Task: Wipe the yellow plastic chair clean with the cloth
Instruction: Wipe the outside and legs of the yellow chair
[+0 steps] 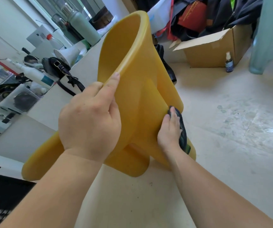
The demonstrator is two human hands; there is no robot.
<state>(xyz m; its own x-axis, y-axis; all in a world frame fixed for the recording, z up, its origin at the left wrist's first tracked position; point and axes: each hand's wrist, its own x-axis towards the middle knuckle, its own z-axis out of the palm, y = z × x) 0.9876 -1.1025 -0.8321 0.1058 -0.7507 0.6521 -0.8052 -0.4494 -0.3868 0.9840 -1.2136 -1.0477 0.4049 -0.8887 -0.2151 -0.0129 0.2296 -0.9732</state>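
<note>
Head view: the yellow chair (132, 76) is tipped over and seen from its back and underside, low in front of the person, above a pale floor (231, 129).
Left hand (89, 122): grips the curved top edge of the chair back, thumb laid along the rim, fingers wrapped round the far side and hidden.
Right hand (170, 129): lies flat, fingers straight and close together, pressing the dark cloth (182, 132) against the chair's side near a leg.
Cloth: bunched under the palm, part of it showing past the fingers.
Risk 1: the cloth is pressed, not pinched; a fast stroke could leave it behind or drop it.
Risk 2: the chair appears to be steadied by the rim alone; hard sideways pressure could twist it out of the left hand.
Risk 3: smooth plastic may let the thumb slide along the rim.
Risk 4: a swinging leg could knock the spray bottle (229, 63) standing by the cardboard box (214, 48).
Risk 5: the ribs and corners underneath are likely to be missed.
</note>
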